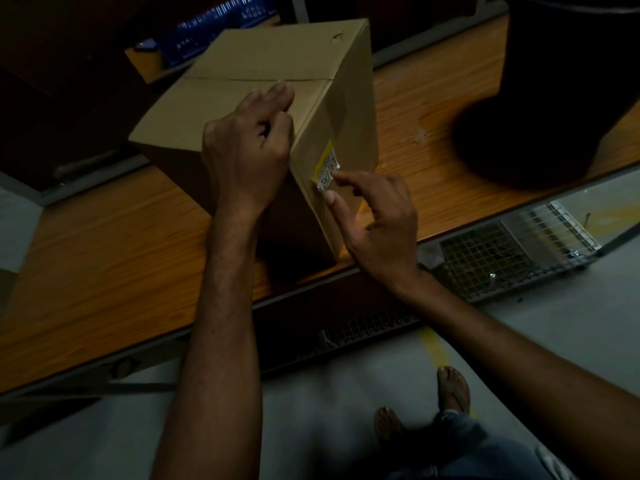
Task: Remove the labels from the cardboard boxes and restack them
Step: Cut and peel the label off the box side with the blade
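Dim light falls on a wooden worktop [104, 244] which runs across the view, with grey floor [311, 427] below it. On this worktop stands the cardboard box [249, 57], closed and turned with one corner toward the person. A small label [327, 168], white with a yellow border and printed codes, is stuck on the right side face of the box, close to the near vertical edge. The right hand [381, 220] has its grip on the lower end of the label: thumb and first finger are pressed together there in a narrow pinch, and the other fingers are loosely bent. Whether the label is already lifted cannot be told. The left hand [242, 150] lies on the top of the box at its right edge, with a closed grip, the fingers curled over the cardboard. A large dark round container [554, 98] stands on the worktop well apart to the right. A wire grid [485, 261] lies on the floor beside the worktop, and two feet in sandals [453, 389] stand near a yellow mark.
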Demonstrator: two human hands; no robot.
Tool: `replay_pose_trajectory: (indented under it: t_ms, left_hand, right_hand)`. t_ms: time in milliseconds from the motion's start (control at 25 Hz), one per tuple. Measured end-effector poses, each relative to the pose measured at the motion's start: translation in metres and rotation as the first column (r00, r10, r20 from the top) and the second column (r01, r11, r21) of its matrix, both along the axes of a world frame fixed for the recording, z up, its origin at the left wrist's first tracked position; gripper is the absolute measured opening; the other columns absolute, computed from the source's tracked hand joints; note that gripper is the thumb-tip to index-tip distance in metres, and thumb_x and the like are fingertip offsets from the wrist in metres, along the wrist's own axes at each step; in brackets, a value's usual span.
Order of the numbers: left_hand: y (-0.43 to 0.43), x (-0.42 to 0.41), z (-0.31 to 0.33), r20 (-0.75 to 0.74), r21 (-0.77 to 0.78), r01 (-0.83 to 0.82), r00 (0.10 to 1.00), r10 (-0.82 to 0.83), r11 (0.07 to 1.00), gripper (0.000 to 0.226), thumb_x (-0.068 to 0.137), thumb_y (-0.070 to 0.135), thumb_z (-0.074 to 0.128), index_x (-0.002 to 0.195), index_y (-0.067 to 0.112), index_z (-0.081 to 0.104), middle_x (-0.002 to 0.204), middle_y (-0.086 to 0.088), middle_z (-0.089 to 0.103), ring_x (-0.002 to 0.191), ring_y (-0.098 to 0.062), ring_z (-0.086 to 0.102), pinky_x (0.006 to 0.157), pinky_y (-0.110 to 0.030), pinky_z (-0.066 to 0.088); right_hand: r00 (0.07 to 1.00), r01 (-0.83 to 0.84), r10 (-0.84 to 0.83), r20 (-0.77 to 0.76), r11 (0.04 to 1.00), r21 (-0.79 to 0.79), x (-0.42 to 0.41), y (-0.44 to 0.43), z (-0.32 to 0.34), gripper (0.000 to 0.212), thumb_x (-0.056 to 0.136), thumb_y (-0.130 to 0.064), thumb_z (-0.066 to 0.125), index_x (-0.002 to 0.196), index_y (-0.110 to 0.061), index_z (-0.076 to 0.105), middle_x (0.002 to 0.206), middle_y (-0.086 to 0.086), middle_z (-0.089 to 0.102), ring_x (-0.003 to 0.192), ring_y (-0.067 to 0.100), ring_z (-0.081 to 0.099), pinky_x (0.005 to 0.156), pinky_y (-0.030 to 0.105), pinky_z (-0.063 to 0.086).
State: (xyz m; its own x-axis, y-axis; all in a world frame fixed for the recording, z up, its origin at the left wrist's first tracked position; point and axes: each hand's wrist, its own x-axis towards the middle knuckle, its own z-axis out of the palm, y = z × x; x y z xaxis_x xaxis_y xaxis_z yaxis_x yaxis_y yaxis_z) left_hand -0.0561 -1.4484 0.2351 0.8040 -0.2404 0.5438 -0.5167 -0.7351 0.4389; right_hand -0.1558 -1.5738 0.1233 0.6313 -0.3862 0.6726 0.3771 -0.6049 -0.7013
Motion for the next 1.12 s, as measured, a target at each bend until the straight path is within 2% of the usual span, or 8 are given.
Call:
replay_pose_trajectory:
  t_ms: [280, 360, 480, 600, 760, 840, 920, 1120]
  left_hand:
    - [0.000, 0.000, -0.001, -0.007, 0.019, -0.001, 1.000, 0.001, 1.000, 0.045, 0.098, 0.037, 0.040, 0.134, 0.030, 0.065, 0.142, 0.015, 0.060, 0.138, -0.005, 0.048, 0.118, -0.039, 0.031]
    - [0.001, 0.001, -0.002, -0.004, 0.030, 0.000, 1.000, 0.000, 1.000, 0.046, 0.098, 0.038, 0.038, 0.134, 0.030, 0.065, 0.142, 0.015, 0.060, 0.139, -0.004, 0.048, 0.118, -0.039, 0.030]
    - [0.003, 0.004, -0.003, 0.002, 0.017, 0.005, 1.000, -0.005, 1.000, 0.048, 0.097, 0.040, 0.037, 0.134, 0.029, 0.066, 0.141, 0.014, 0.061, 0.138, -0.005, 0.050, 0.117, -0.042, 0.034]
    - [0.001, 0.004, -0.003, -0.002, 0.033, -0.002, 1.000, 0.002, 0.999, 0.047, 0.097, 0.040, 0.037, 0.134, 0.029, 0.065, 0.141, 0.014, 0.060, 0.138, -0.005, 0.049, 0.118, -0.040, 0.032]
    - [0.001, 0.000, -0.001, -0.019, 0.035, -0.007, 1.000, 0.008, 0.999, 0.046, 0.098, 0.038, 0.039, 0.135, 0.031, 0.064, 0.144, 0.016, 0.058, 0.140, -0.002, 0.046, 0.113, -0.026, 0.023]
    - [0.001, 0.000, -0.001, -0.019, 0.042, -0.010, 1.000, 0.011, 0.999, 0.046, 0.098, 0.038, 0.038, 0.135, 0.031, 0.064, 0.144, 0.017, 0.058, 0.139, -0.002, 0.046, 0.109, -0.023, 0.022]
    - [0.000, -0.001, 0.000, -0.015, 0.040, -0.007, 1.000, 0.007, 0.999, 0.047, 0.097, 0.038, 0.038, 0.135, 0.030, 0.065, 0.143, 0.016, 0.058, 0.139, -0.003, 0.047, 0.115, -0.030, 0.026]
    - [-0.001, -0.002, 0.002, -0.022, 0.036, 0.016, 1.000, -0.015, 0.999, 0.049, 0.096, 0.037, 0.039, 0.136, 0.027, 0.065, 0.143, 0.013, 0.059, 0.139, -0.006, 0.048, 0.116, -0.036, 0.030]
  right_hand:
    - [0.998, 0.025, -0.024, -0.058, 0.999, 0.028, 0.009, 0.021, -0.002, 0.015, 0.099, -0.020, 0.069, 0.110, -0.012, 0.075, 0.101, -0.003, 0.073, 0.098, 0.014, 0.059, 0.079, 0.030, 0.047]
    - [0.992, 0.045, -0.027, -0.127, 0.989, 0.141, 0.005, 0.023, 0.001, 0.012, 0.099, -0.023, 0.068, 0.108, -0.015, 0.074, 0.098, -0.007, 0.071, 0.094, 0.011, 0.060, 0.077, 0.025, 0.045]
    - [0.977, 0.070, 0.035, -0.212, 0.881, 0.468, 0.001, 0.025, 0.007, 0.011, 0.101, -0.026, 0.067, 0.104, -0.016, 0.071, 0.094, -0.008, 0.070, 0.089, 0.007, 0.064, 0.073, 0.017, 0.046]
    - [0.972, 0.049, 0.082, -0.219, 0.843, 0.536, -0.001, 0.026, 0.010, 0.009, 0.101, -0.022, 0.067, 0.103, -0.014, 0.071, 0.093, -0.008, 0.070, 0.086, 0.003, 0.065, 0.072, 0.010, 0.046]
    - [0.979, 0.113, 0.026, -0.201, 0.752, 0.650, -0.006, 0.013, 0.006, 0.010, 0.104, -0.023, 0.063, 0.106, -0.014, 0.067, 0.096, -0.002, 0.069, 0.088, 0.012, 0.065, 0.075, 0.024, 0.055]
    - [0.980, 0.156, -0.034, -0.195, 0.741, 0.653, -0.012, 0.000, 0.005, 0.009, 0.104, -0.027, 0.061, 0.104, -0.019, 0.064, 0.099, 0.005, 0.069, 0.091, 0.025, 0.067, 0.079, 0.043, 0.059]
    - [0.980, 0.172, -0.068, -0.186, 0.757, 0.631, -0.018, -0.015, 0.012, 0.009, 0.104, -0.029, 0.061, 0.105, -0.020, 0.063, 0.101, 0.008, 0.070, 0.093, 0.029, 0.067, 0.081, 0.047, 0.059]
    - [0.985, 0.175, -0.153, -0.086, 0.880, 0.442, -0.032, -0.065, 0.061, 0.005, 0.104, -0.024, 0.063, 0.107, -0.021, 0.064, 0.096, -0.010, 0.069, 0.091, 0.003, 0.068, 0.075, 0.022, 0.054]
